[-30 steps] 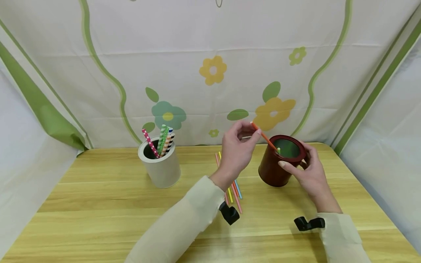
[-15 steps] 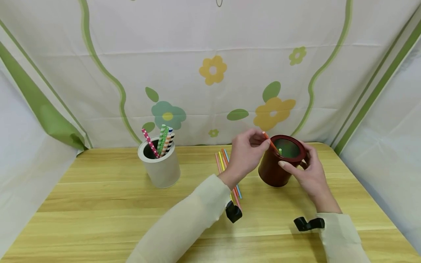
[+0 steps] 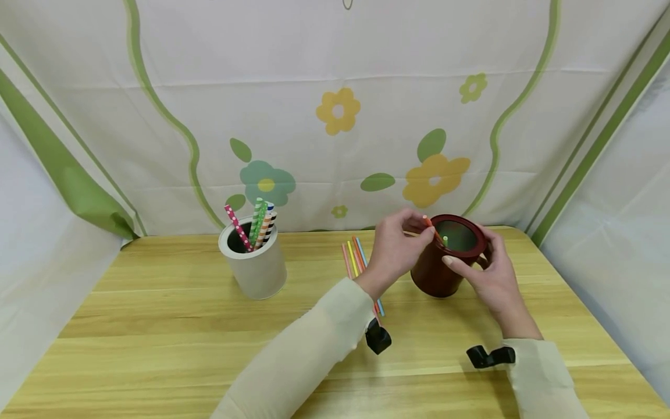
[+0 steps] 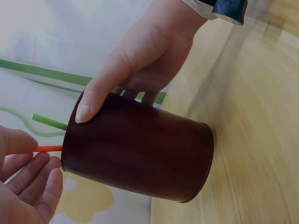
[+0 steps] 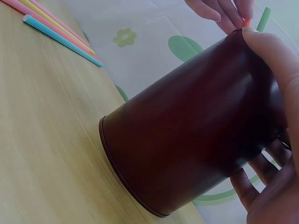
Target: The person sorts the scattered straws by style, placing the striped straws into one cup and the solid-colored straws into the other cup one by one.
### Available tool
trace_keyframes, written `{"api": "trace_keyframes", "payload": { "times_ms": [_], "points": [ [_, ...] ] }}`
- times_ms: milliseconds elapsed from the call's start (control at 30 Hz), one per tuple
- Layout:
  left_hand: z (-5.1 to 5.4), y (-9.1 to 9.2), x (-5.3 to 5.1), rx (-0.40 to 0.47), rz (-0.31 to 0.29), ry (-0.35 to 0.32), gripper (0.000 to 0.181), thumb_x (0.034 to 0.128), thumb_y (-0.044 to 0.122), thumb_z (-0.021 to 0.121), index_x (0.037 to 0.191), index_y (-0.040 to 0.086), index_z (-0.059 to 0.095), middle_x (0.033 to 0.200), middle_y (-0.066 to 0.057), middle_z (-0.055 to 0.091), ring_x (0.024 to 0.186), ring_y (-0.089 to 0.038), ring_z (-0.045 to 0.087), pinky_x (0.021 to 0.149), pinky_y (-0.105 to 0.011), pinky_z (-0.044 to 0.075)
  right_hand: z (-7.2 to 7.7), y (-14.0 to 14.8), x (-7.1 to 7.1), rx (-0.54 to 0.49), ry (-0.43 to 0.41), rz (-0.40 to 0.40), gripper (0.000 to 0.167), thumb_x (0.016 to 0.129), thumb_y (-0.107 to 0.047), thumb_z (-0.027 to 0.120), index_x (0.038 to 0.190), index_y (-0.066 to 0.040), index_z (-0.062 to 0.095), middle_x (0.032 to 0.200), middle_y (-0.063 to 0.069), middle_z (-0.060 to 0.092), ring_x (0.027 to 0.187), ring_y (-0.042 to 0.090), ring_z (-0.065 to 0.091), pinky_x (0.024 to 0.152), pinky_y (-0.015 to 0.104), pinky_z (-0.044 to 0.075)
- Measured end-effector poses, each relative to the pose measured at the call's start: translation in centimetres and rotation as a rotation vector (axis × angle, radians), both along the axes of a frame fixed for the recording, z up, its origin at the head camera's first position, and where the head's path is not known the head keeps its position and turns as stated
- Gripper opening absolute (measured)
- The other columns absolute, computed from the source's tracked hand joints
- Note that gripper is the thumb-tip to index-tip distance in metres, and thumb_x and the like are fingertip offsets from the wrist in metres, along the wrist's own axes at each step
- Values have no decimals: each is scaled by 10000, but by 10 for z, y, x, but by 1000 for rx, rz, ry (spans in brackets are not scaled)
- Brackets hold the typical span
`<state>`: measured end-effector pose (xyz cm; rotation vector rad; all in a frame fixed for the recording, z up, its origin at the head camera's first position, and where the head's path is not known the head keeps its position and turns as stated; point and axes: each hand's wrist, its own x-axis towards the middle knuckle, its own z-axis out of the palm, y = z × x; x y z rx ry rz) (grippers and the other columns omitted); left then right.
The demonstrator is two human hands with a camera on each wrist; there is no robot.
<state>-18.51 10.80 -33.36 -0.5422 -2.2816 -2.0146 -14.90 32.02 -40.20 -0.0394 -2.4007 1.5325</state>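
Note:
My left hand pinches an orange straw between thumb and fingers, at the left side of the mug's rim. The straw's lower part is inside the dark red-brown mug, as the left wrist view also shows. My right hand holds the mug on its right, near the handle, thumb at the rim and fingers behind. A green straw pokes out above the mug's rim. The mug stands upright on the table.
Several plain straws in pink, yellow, orange and blue lie on the wooden table, partly hidden by my left forearm. A white can with several patterned straws stands at the left. A flowered curtain hangs behind.
My left hand has moved right and lower with the orange straw, which has sunk further into the mug. The right hand and the mug have stayed in place.

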Motion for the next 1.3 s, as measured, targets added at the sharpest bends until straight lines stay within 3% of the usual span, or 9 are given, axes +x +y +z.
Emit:
{"api": "trace_keyframes", "payload": {
  "times_ms": [233, 567, 1300],
  "points": [
    [-1, 3, 2, 3, 10, 15, 46, 987, 58, 769, 1031, 68, 764, 997, -62, 786, 835, 26, 627, 786, -138, 564, -1, 0, -1, -10, 4, -1, 846, 954, -210, 842, 1640, -218, 347, 1582, 28, 489, 1320, 5, 473, 976, 65, 403],
    [-2, 7, 3, -29, 3, 38, 46, 989, 61, 766, 1035, 63, 759, 992, -62, 791, 829, -17, 662, 793, -139, 564, -1, 1, -1, -4, -6, -11, 857, 950, -211, 845, 1642, -198, 339, 1591, 38, 483, 1312, -2, 473, 975, 60, 400],
    [-7, 11, 2, -61, -12, -46, 67, 985, 81, 781, 1041, 76, 743, 975, -32, 748, 793, 24, 607, 762, -122, 551, -2, 1, -3, -7, -13, -17, 873, 950, -211, 844, 1653, -203, 326, 1611, 39, 471, 1318, 1, 459, 985, 111, 388]
  ]
}}
